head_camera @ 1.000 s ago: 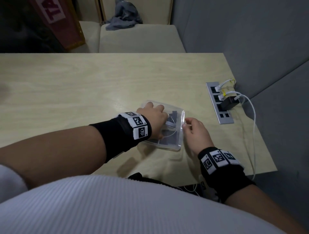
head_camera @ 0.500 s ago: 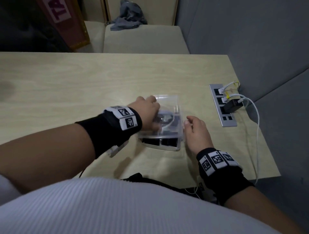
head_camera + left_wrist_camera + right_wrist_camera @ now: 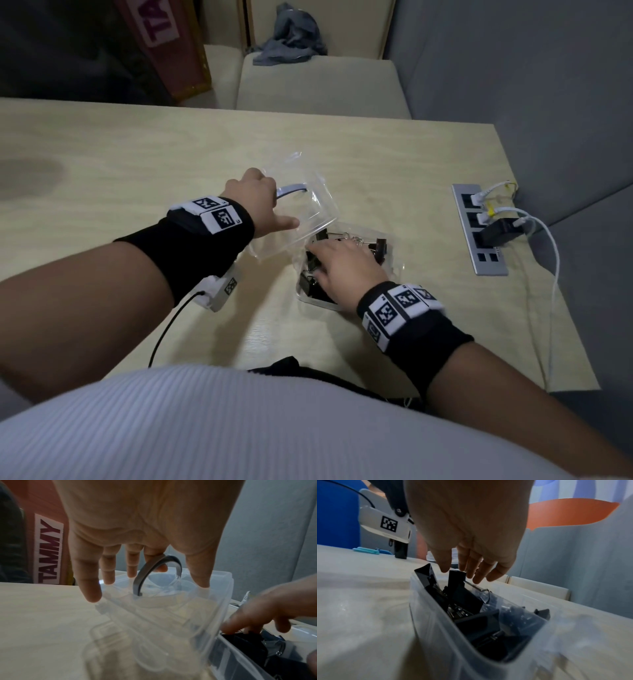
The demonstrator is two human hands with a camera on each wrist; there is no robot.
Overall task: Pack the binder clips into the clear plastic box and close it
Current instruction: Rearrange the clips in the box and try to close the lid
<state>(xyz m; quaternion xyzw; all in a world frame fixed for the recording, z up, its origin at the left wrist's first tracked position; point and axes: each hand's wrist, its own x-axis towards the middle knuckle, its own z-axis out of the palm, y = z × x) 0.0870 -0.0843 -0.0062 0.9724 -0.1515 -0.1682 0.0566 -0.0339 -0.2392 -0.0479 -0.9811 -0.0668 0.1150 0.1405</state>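
Dim, soft shadows, blurred wide-angle edges

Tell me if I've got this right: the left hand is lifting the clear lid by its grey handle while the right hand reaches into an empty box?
Not quite: the box isn't empty. The right wrist view shows black binder clips piled inside, under the right hand. The rest holds: the left hand holds the clear lid up by its grey handle.

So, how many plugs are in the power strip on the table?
3. One white plug is in the farthest socket of the power strip, a second white plug next to it, then a black adapter. None seems hidden.
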